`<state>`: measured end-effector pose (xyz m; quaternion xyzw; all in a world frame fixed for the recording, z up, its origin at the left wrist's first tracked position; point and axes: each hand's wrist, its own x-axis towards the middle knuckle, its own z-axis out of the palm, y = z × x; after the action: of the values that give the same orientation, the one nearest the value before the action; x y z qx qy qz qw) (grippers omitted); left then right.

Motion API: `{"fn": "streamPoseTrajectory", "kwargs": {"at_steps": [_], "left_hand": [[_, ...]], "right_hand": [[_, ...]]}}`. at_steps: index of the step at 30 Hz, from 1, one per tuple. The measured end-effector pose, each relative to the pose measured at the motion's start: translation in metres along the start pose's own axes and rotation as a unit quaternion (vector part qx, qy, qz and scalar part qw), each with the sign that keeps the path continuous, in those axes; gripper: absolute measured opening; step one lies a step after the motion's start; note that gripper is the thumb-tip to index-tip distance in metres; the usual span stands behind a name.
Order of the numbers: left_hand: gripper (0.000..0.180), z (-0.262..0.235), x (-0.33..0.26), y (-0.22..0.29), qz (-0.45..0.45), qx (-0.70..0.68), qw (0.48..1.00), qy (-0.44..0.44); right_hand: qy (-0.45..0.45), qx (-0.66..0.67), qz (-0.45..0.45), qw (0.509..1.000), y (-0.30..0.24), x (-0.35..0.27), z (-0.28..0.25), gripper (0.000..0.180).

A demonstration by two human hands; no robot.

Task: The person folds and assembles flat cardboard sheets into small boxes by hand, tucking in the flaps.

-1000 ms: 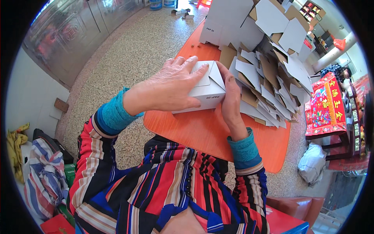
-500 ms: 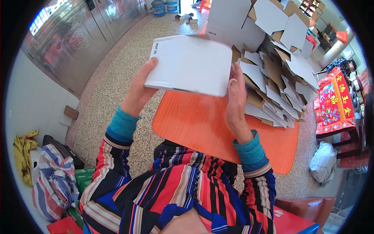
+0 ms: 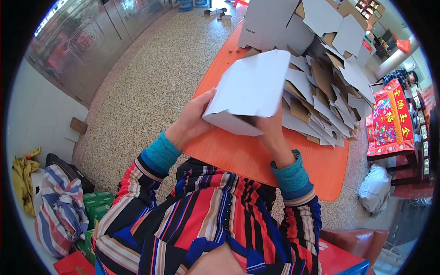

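A white cardboard box (image 3: 252, 87) is held tilted over the orange table (image 3: 220, 151), its near end partly open on a dark inside. My left hand (image 3: 197, 112) grips its left edge, thumb along the upper side. At the lower right corner, beside the opening, my right hand (image 3: 273, 129) touches the box. Its fingers are hidden by the cardboard, so whether they are inside or behind it does not show.
A tall heap of white and brown cardboard pieces (image 3: 325, 91) covers the table's right side, with a large white carton (image 3: 263, 27) behind. Striped bags (image 3: 59, 211) and green boxes (image 3: 98, 204) stand at the lower left. A person (image 3: 403, 77) is at the far right.
The box was nearly flat and higher; now it is lower, further right, turned, and opened out with an end gaping. My right hand has gone from flat beside it to its lower corner.
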<state>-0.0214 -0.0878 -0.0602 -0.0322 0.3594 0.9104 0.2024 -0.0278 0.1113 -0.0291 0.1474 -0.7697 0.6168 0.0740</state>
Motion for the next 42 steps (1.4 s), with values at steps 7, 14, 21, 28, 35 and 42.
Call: {"fn": "streamPoseTrajectory", "kwargs": {"at_steps": [7, 14, 21, 28, 35, 42], "left_hand": [[0.039, 0.011, 0.003, 0.004, 0.276, 0.372, 0.879, 0.116], [0.115, 0.019, -0.035, -0.035, 0.450, 0.552, 0.700, 0.051], [0.110, 0.018, -0.014, -0.022, 0.352, 0.495, 0.789, 0.097], [0.106, 0.003, -0.007, -0.010, 0.313, 0.461, 0.825, 0.093], [0.106, -0.001, -0.005, -0.012, 0.297, 0.382, 0.872, 0.069], [0.108, -0.006, -0.001, -0.023, 0.334, 0.468, 0.814, 0.083]], "right_hand": [[0.072, -0.284, -0.116, 0.949, 0.007, 0.017, 0.001, 0.026], [0.072, -0.382, -0.124, 0.913, -0.009, 0.017, 0.009, 0.019], [0.011, -0.184, -0.003, 0.983, -0.011, 0.017, -0.009, 0.017], [0.064, 0.092, 0.032, 0.993, 0.001, 0.002, 0.009, 0.032], [-0.041, 0.329, 0.131, 0.934, 0.017, 0.011, 0.006, 0.050], [-0.049, 0.439, 0.162, 0.883, 0.022, 0.010, 0.011, 0.060]]}}
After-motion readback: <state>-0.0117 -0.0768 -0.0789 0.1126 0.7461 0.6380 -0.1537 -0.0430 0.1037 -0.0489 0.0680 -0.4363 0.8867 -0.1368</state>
